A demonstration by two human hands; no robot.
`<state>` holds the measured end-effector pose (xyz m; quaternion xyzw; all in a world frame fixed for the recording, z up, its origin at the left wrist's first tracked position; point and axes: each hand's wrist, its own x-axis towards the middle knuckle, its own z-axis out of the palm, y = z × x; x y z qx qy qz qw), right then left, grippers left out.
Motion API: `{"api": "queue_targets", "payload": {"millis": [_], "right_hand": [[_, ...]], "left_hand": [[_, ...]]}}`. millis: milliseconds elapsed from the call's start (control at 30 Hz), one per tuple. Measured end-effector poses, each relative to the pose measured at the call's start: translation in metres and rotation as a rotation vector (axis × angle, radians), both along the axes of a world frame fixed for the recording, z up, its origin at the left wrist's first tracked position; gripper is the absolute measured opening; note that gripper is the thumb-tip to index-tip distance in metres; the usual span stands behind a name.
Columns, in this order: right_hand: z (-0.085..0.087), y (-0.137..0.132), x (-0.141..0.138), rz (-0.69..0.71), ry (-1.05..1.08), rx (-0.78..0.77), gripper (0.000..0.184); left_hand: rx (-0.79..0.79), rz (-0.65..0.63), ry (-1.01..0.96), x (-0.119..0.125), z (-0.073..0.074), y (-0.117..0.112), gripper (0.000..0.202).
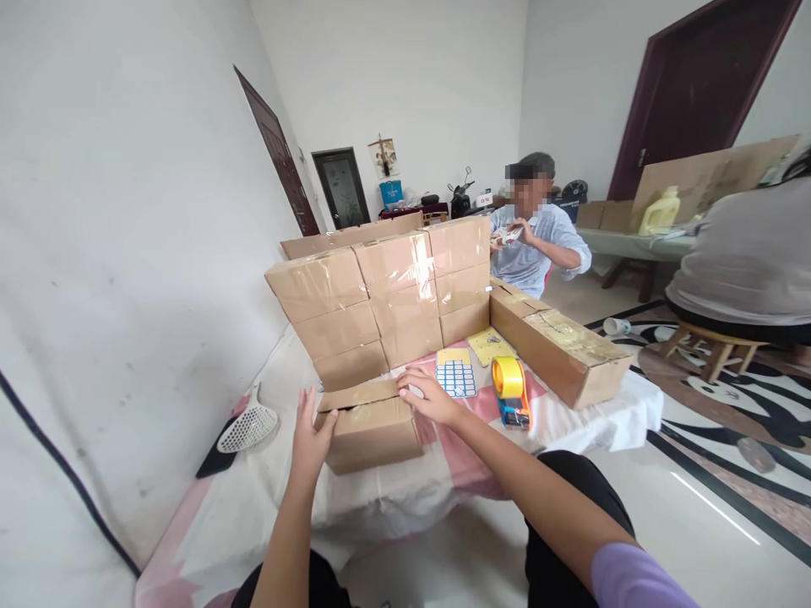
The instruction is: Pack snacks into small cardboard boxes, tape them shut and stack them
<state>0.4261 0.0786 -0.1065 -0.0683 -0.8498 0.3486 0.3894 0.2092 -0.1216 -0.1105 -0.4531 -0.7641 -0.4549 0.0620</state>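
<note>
A small brown cardboard box (373,435) stands in front of me near the table's front edge, its top flaps folded over with a dark gap at the left end of the seam. My left hand (312,429) rests at the box's left side, thumb on the top edge and fingers apart pointing up. On the right end of the top lies my right hand (426,393), fingers stretched over the flap. Neither hand grips anything. To the right sits a tape dispenser (512,393) with a yellow roll, beside a sheet of blue-bordered labels (455,379).
Behind the box rises a wall of stacked cartons (399,295). A long carton (561,346) borders the table's right side. A white perforated scoop (250,425) lies at left. One person (536,228) sits across, handling something white; another (748,253) sits on a stool at right.
</note>
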Motion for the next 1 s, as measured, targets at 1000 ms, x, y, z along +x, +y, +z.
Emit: {"api": "queue_targets", "payload": {"millis": [1000], "right_hand": [[-0.061, 0.068, 0.194, -0.555, 0.274, -0.696, 0.050]], "left_hand": [[-0.050, -0.055, 0.640, 0.048, -0.018, 0.038, 0.088]]}}
